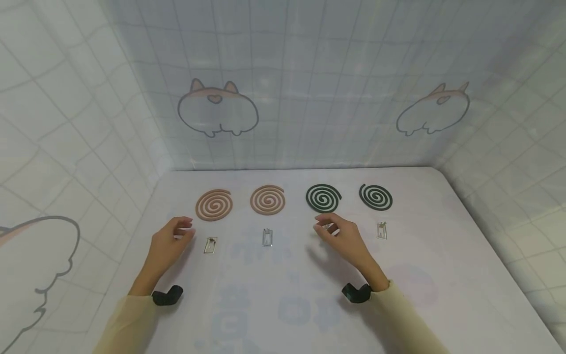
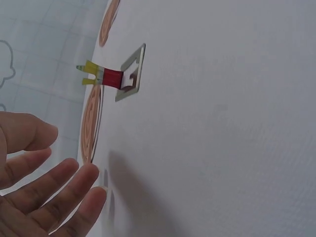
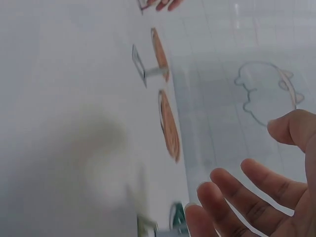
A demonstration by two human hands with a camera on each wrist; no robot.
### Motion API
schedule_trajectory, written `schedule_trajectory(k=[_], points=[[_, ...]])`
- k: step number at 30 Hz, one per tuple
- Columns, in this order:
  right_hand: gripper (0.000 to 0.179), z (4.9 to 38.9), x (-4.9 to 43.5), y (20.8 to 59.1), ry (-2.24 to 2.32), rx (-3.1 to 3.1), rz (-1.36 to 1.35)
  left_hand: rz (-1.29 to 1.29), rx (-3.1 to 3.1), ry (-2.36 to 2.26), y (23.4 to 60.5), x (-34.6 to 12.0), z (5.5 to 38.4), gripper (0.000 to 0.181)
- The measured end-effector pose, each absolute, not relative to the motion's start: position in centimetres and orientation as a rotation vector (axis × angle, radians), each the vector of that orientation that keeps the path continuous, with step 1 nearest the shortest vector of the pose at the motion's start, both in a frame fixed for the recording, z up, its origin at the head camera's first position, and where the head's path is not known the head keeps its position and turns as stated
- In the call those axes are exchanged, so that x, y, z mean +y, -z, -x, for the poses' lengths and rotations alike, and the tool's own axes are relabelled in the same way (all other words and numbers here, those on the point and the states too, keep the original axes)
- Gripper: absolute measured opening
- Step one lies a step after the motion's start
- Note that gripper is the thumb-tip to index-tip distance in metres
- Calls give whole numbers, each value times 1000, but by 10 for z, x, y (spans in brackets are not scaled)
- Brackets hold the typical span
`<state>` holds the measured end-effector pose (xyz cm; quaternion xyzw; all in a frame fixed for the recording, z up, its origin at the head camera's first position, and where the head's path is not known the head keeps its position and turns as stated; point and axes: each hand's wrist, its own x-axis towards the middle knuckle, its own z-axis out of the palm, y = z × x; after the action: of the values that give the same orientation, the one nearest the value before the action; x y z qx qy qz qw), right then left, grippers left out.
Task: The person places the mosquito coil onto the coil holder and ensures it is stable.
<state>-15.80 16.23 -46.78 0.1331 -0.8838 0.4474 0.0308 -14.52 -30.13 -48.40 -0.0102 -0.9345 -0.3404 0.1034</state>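
Two brown mosquito coils [image 1: 214,205] [image 1: 267,200] and two dark green mosquito coils [image 1: 324,198] [image 1: 376,197] lie in a row along the far side of the table. A small metal coil stand [image 1: 210,245] lies just right of my left hand [image 1: 168,246], whose fingers are loosely bent around nothing. In the left wrist view, a stand [image 2: 132,74] has an upright red and yellow tab. My right hand [image 1: 342,238], also holding nothing, hovers over another stand [image 1: 327,226] and mostly hides it, close in front of the left green coil.
More metal stands lie in front of the second brown coil [image 1: 267,237] and the right green coil [image 1: 382,230]. A white table [image 1: 265,305] with faint print carries everything. Tiled-pattern sheets [image 1: 309,98] with cartoon drawings enclose its back and sides. A black wrist device [image 1: 168,295] sits at each cuff.
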Motion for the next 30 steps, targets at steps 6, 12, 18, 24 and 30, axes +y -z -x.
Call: schedule_trajectory(k=[6,12,18,24,30], points=[[35,161,135,471,-1449,-2725,-436,4,-2787,1023,490,-305,153,34],[36,167,109,473,-1477,-2718,-515,-26,-2831,1116,492,-312,162,41],[31,169,82,470,-1542,-2688,-616,-48,-2859,1241,493,-319,165,50],[29,169,52,469,-1619,-2705,-646,-8,-2837,1337,492,-326,169,55],[33,171,25,476,-1705,-2692,-683,-13,-2865,1300,493,-328,176,58]])
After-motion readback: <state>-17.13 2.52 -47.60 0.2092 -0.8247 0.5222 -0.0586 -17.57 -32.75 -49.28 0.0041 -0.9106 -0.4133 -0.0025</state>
